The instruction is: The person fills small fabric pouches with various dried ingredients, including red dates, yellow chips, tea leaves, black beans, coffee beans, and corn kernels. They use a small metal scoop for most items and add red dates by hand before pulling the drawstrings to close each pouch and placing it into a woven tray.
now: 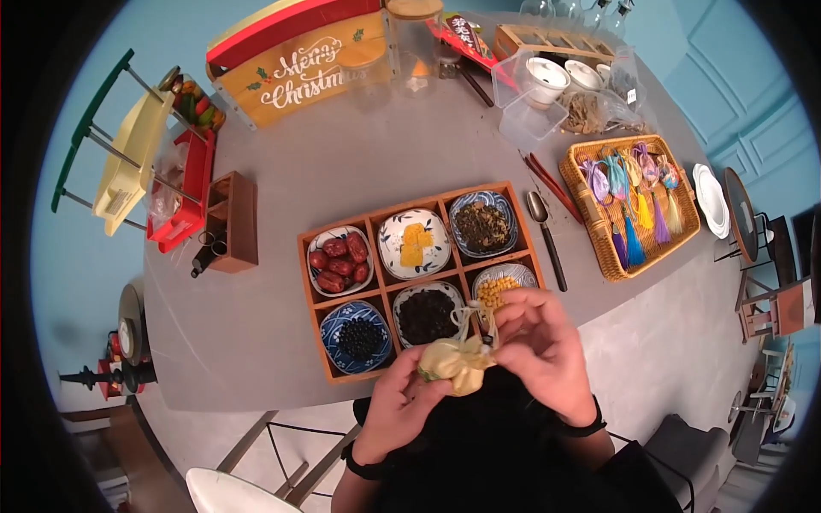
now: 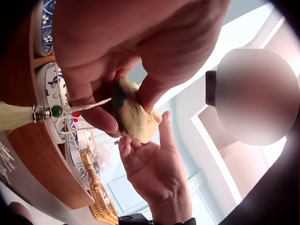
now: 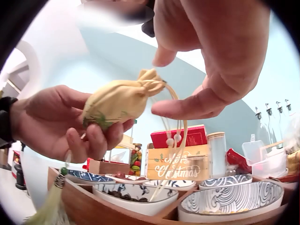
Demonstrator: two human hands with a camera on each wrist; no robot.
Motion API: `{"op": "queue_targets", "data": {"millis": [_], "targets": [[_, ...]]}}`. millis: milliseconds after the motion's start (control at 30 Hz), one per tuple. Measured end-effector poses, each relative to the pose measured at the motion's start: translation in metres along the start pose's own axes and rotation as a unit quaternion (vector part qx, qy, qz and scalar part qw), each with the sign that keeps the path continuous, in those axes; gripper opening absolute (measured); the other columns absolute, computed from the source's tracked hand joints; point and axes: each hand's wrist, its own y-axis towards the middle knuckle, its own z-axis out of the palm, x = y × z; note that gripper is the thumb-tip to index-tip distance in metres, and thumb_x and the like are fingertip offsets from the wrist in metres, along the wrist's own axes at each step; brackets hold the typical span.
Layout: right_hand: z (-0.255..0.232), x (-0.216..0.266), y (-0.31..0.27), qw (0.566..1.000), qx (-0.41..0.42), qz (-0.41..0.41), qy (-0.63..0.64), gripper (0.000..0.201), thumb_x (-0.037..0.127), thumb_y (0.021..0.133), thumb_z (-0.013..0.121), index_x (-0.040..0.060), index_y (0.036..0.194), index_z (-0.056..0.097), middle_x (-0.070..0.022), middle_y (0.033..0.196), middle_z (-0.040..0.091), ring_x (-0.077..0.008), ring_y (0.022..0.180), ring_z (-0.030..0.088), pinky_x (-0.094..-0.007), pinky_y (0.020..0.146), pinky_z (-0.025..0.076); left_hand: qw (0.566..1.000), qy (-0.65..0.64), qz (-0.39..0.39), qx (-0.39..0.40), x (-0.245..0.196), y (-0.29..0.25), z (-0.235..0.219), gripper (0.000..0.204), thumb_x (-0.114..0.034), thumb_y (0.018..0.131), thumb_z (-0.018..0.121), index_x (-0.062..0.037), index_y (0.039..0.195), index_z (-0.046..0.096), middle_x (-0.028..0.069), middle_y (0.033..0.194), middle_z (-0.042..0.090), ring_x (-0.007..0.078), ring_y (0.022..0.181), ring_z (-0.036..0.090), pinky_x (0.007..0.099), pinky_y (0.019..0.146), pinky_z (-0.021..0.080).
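Observation:
A small pale yellow pouch [image 1: 458,362] with a green print is held at its rounded end by my left hand [image 1: 398,409]; its neck is drawn closed. In the right wrist view, the pouch [image 3: 117,101] has cords with white beads [image 3: 173,139] hanging from the neck. My right hand [image 1: 547,357] is beside the neck, thumb and fingers apart, with a gap between them in the right wrist view. A pale tassel [image 2: 16,116] with a green bead hangs from the pouch's other end in the left wrist view.
Below the hands, a divided wooden tray [image 1: 337,376] holds several dishes of dates, yellow pieces, dried leaves and dark beans. To its right lie a spoon [image 1: 547,235], red sticks [image 1: 552,184] and a wicker basket [image 1: 629,272] of tasselled pouches. A wooden caddy [image 1: 233,224] stands left.

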Motion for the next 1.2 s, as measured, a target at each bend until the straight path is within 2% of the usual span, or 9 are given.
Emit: {"op": "queue_targets", "data": {"millis": [67, 133, 200, 267, 367, 533, 633, 767, 1200], "targets": [[-0.004, 0.003, 0.006, 0.999, -0.016, -0.038, 0.0, 0.053, 0.001, 0.08, 0.075, 0.001, 0.127, 0.05, -0.0087, 0.106, 0.059, -0.0164, 0.093, 0.062, -0.0271, 0.078, 0.052, 1.0, -0.001, 0.02, -0.001, 0.0, -0.001, -0.004, 0.039, -0.003, 0.095, 0.057, 0.0027, 0.131, 0.044, 0.0092, 0.123, 0.057, 0.0135, 0.11, 0.058, 0.028, 0.094, 0.048], [-0.005, 0.017, 0.014, 0.96, 0.039, -0.167, -0.22, 0.042, 0.004, 0.081, 0.075, 0.0017, 0.12, 0.059, -0.0106, 0.11, 0.059, -0.0163, 0.093, 0.062, -0.0271, 0.077, 0.052, 1.0, -0.01, -0.012, 0.01, -0.005, -0.001, -0.006, 0.037, -0.002, 0.095, 0.057, 0.0017, 0.13, 0.045, 0.0084, 0.123, 0.056, 0.0128, 0.107, 0.058, 0.0276, 0.092, 0.049], [-0.004, 0.015, 0.015, 0.955, 0.037, -0.185, -0.228, 0.032, 0.006, 0.083, 0.074, 0.002, 0.113, 0.064, -0.01, 0.103, 0.063, -0.0147, 0.086, 0.062, -0.0268, 0.07, 0.051, 1.0, -0.004, -0.01, 0.01, -0.006, -0.001, -0.007, 0.036, -0.002, 0.094, 0.057, 0.0014, 0.128, 0.045, 0.0083, 0.121, 0.057, 0.0128, 0.106, 0.058, 0.0277, 0.091, 0.049], [-0.011, 0.014, 0.015, 0.964, 0.201, -0.022, -0.172, 0.033, 0.006, 0.083, 0.073, 0.0014, 0.114, 0.063, -0.0075, 0.09, 0.065, -0.013, 0.08, 0.062, -0.0267, 0.067, 0.049, 1.0, 0.002, -0.005, 0.008, -0.005, 0.0, -0.008, 0.035, -0.001, 0.094, 0.057, 0.0012, 0.127, 0.046, 0.0082, 0.12, 0.057, 0.0127, 0.105, 0.058, 0.0278, 0.09, 0.049], [-0.014, 0.004, 0.009, 0.969, 0.208, -0.006, -0.132, 0.029, 0.002, 0.085, 0.069, 0.0012, 0.113, 0.063, -0.0029, 0.081, 0.064, -0.0102, 0.073, 0.059, -0.0246, 0.066, 0.046, 1.0, 0.009, 0.017, -0.021, 0.002, 0.002, -0.01, 0.035, 0.001, 0.093, 0.057, 0.0013, 0.126, 0.046, 0.0079, 0.117, 0.059, 0.0133, 0.106, 0.059, 0.0282, 0.088, 0.05], [-0.01, -0.008, 0.002, 0.976, 0.189, -0.021, -0.106, 0.029, -0.002, 0.086, 0.063, 0.0028, 0.115, 0.059, 0.0004, 0.084, 0.06, -0.0065, 0.073, 0.056, -0.0222, 0.065, 0.044, 0.989, -0.127, -0.066, -0.035, -0.001, 0.007, -0.009, 0.037, 0.001, 0.092, 0.058, 0.001, 0.127, 0.046, 0.0079, 0.117, 0.061, 0.0141, 0.107, 0.059, 0.0288, 0.09, 0.051], [-0.002, -0.027, -0.005, 0.988, 0.113, 0.106, 0.027, 0.027, -0.005, 0.087, 0.06, 0.0029, 0.112, 0.054, 0.0004, 0.087, 0.058, -0.0048, 0.074, 0.053, -0.0214, 0.066, 0.044, 0.996, -0.013, -0.077, -0.034, -0.005, 0.009, -0.002, 0.033, -0.005, 0.092, 0.056, 0.0009, 0.123, 0.046, 0.0093, 0.112, 0.062, 0.0146, 0.094, 0.064, 0.0273, 0.073, 0.056], [0.007, -0.028, -0.015, 0.993, 0.089, 0.02, -0.072, 0.035, -0.007, 0.085, 0.059, 0.0031, 0.118, 0.051, -0.0016, 0.086, 0.06, -0.006, 0.078, 0.058, -0.0205, 0.067, 0.045, 0.992, -0.113, -0.06, -0.012, 0.007, 0.008, -0.01, 0.039, -0.001, 0.092, 0.059, 0.0004, 0.129, 0.045, 0.0082, 0.119, 0.06, 0.0141, 0.11, 0.058, 0.0287, 0.094, 0.048], [0.0, -0.024, -0.018, 0.978, 0.18, 0.084, 0.059, 0.049, -0.016, 0.079, 0.047, 0.0007, 0.124, 0.046, -0.0062, 0.096, 0.066, -0.0079, 0.089, 0.061, -0.021, 0.077, 0.045, 0.988, -0.077, -0.088, 0.101, 0.007, 0.004, -0.017, 0.044, -0.007, 0.09, 0.068, -0.0027, 0.126, 0.044, 0.0033, 0.112, 0.057, 0.0075, 0.101, 0.055, 0.024, 0.086, 0.047]]}}
